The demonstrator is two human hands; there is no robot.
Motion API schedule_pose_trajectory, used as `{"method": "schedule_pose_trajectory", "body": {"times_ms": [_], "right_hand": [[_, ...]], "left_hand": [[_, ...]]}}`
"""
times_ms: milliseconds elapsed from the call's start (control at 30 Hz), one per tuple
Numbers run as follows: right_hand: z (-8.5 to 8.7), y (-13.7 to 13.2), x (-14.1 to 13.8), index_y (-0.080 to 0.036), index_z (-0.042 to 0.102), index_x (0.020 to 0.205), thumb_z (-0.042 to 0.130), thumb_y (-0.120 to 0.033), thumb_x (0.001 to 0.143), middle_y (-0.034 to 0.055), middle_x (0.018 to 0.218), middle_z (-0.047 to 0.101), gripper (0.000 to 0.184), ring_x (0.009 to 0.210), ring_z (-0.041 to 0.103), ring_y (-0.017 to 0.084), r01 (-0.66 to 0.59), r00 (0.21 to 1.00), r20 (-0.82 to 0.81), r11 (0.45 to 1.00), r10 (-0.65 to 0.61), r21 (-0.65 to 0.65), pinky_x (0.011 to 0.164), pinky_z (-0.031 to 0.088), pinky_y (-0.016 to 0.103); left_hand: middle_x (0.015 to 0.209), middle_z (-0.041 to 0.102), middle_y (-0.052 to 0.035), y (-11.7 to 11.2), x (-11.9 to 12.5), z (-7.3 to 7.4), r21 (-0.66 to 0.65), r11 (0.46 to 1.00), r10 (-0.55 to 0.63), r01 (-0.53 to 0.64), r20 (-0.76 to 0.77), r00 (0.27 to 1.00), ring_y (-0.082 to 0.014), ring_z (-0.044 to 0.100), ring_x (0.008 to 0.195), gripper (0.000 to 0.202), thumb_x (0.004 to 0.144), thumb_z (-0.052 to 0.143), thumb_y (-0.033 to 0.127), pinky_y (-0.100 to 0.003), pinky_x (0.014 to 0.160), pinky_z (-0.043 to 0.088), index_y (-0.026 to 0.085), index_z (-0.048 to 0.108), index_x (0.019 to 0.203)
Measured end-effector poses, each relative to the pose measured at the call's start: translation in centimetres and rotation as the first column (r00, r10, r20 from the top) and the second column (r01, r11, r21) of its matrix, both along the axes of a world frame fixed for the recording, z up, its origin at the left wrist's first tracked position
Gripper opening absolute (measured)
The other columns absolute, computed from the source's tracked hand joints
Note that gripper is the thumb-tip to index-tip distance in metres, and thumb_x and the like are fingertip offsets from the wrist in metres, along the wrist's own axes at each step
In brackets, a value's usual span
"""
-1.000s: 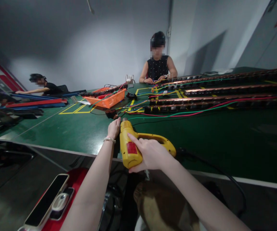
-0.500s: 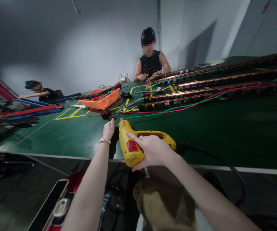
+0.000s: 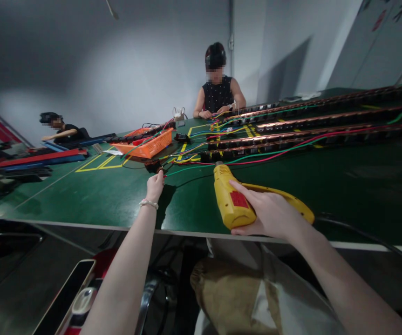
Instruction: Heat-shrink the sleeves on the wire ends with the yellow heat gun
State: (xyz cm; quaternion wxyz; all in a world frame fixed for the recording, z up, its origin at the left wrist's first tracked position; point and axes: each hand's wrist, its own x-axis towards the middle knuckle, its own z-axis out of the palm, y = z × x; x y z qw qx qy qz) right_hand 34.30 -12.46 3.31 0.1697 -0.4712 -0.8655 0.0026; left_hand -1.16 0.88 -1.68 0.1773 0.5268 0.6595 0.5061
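My right hand (image 3: 272, 215) is closed round the handle of a yellow heat gun (image 3: 234, 201) with a red label, held over the near edge of the green table (image 3: 92, 195), nozzle pointing away from me. My left hand (image 3: 154, 185), with a bead bracelet at the wrist, reaches forward and pinches the end of a wire (image 3: 190, 168) beside a small black connector (image 3: 153, 165). Red, green and yellow wires run from there to long copper-and-black strips (image 3: 291, 136) laid across the table.
An orange basket (image 3: 145, 146) holds cables at the back left. One person sits at the table's far end (image 3: 218, 93), another at the far left (image 3: 63, 130). A phone (image 3: 64, 302) lies on a red stool by my knee. The heat gun's black cord (image 3: 368, 235) trails right.
My right hand has carried the heat gun to the right, away from my left hand. The left hand stays at the wire end by the connector.
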Motion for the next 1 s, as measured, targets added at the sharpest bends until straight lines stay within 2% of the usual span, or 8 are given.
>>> {"method": "schedule_pose_trajectory", "body": {"times_ms": [133, 267, 633, 767, 867, 1000], "right_hand": [[0.0, -0.2, -0.4, -0.017, 0.018, 0.148, 0.061, -0.071, 0.063, 0.0127, 0.107, 0.066, 0.109, 0.089, 0.065, 0.031, 0.021, 1.000, 0.015, 1.000, -0.021, 0.008, 0.075, 0.048, 0.041], [0.0, -0.5, -1.9, -0.012, 0.018, 0.147, 0.055, -0.074, 0.066, 0.0149, 0.102, 0.066, 0.108, 0.086, 0.064, 0.031, 0.036, 0.998, 0.056, 0.999, -0.037, 0.026, 0.074, 0.047, 0.040], [-0.4, -1.0, -8.8, -0.008, 0.024, 0.145, 0.046, -0.084, 0.063, 0.0152, 0.092, 0.062, 0.113, 0.080, 0.061, 0.029, -0.093, 0.996, 0.025, 0.993, 0.091, 0.073, 0.072, 0.044, 0.039], [-0.5, -1.1, -11.2, -0.008, 0.021, 0.145, 0.038, -0.086, 0.064, 0.0149, 0.091, 0.061, 0.114, 0.078, 0.061, 0.029, -0.146, 0.989, 0.021, 0.986, 0.145, 0.079, 0.071, 0.043, 0.040], [-0.7, -1.1, -12.4, -0.009, 0.018, 0.146, 0.043, -0.087, 0.061, 0.0146, 0.093, 0.061, 0.118, 0.081, 0.061, 0.029, -0.178, 0.984, 0.005, 0.981, 0.178, 0.071, 0.072, 0.043, 0.039], [-1.1, -1.1, -13.2, -0.010, 0.015, 0.147, 0.048, -0.086, 0.057, 0.0158, 0.096, 0.061, 0.123, 0.085, 0.061, 0.030, -0.195, 0.980, -0.010, 0.978, 0.196, 0.074, 0.073, 0.043, 0.038]], "left_hand": [[0.047, 0.041, 0.0016, -0.1, 0.1, 0.1, 0.017, 1.000, 0.021, -0.021, -0.038, 0.999, -0.0102, 0.039, 0.046, 0.045, 0.079, 0.040, 0.056, -0.024, 0.047, 0.032, 0.020, 0.041, 0.052], [0.049, 0.042, 0.0011, 0.1, 0.0, 0.0, 0.016, 0.999, 0.034, -0.033, -0.042, 0.999, -0.0099, 0.039, 0.046, 0.044, 0.081, 0.038, 0.053, -0.024, 0.047, 0.031, 0.020, 0.041, 0.052], [0.050, 0.045, 0.0006, 0.2, -0.2, -0.2, -0.008, 0.999, 0.039, -0.040, -0.071, 0.997, -0.0107, 0.041, 0.047, 0.044, 0.082, 0.037, 0.052, -0.024, 0.048, 0.032, 0.018, 0.046, 0.054], [0.051, 0.044, 0.0006, -0.1, 0.0, 0.1, -0.021, 0.999, 0.030, -0.033, -0.134, 0.991, -0.0108, 0.040, 0.050, 0.044, 0.081, 0.035, 0.051, -0.024, 0.049, 0.029, 0.018, 0.044, 0.052], [0.049, 0.039, 0.0017, -0.6, 0.3, 0.7, -0.022, 1.000, 0.017, -0.022, -0.206, 0.978, -0.0104, 0.034, 0.051, 0.044, 0.081, 0.036, 0.050, -0.024, 0.049, 0.025, 0.019, 0.039, 0.049], [0.048, 0.031, 0.0029, -1.2, 0.7, 1.3, -0.035, 0.999, 0.018, -0.026, -0.206, 0.978, -0.0100, 0.028, 0.051, 0.044, 0.080, 0.037, 0.050, -0.025, 0.048, 0.021, 0.020, 0.033, 0.047]]}}
